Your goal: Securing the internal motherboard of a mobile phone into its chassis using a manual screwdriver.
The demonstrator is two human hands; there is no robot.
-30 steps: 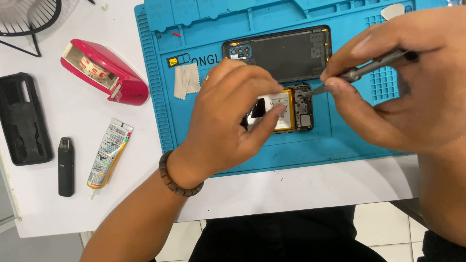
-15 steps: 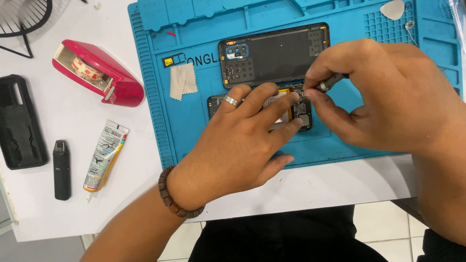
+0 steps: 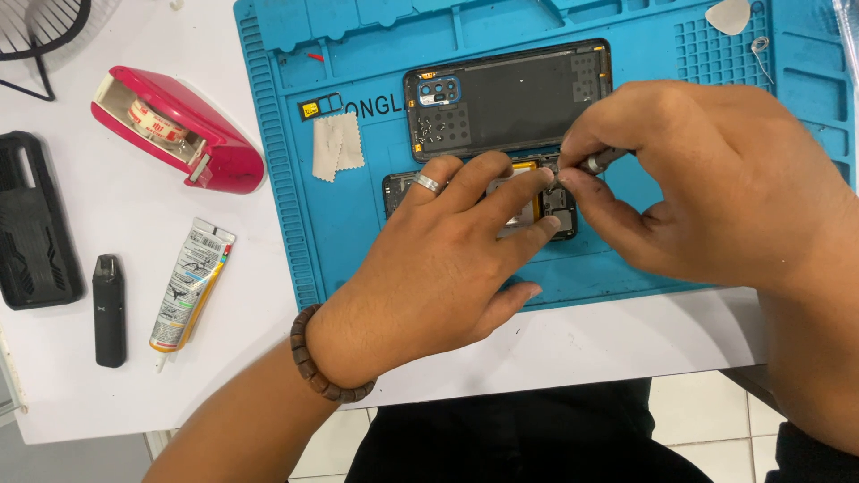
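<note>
Lying on the near middle of the blue work mat [image 3: 358,233] is an opened phone [image 3: 559,210], its inner parts showing, mostly covered by the left hand [image 3: 447,259], which is pressing flat on it with fingers spread, gripping nothing. Pinching a slim metal tool [image 3: 592,164] between thumb and fingertips, the right hand [image 3: 707,179] is closing on its handle, the tip meeting the phone's right end. Sitting just beyond is a black back cover [image 3: 510,98], inside up. Resting left of it is a small cloth scrap [image 3: 337,146]. Lying on the white table [image 3: 134,394] to the left are a red tape dispenser [image 3: 179,130], a glue tube [image 3: 190,284], a small black device [image 3: 109,309] and a black phone case [image 3: 34,219].
</note>
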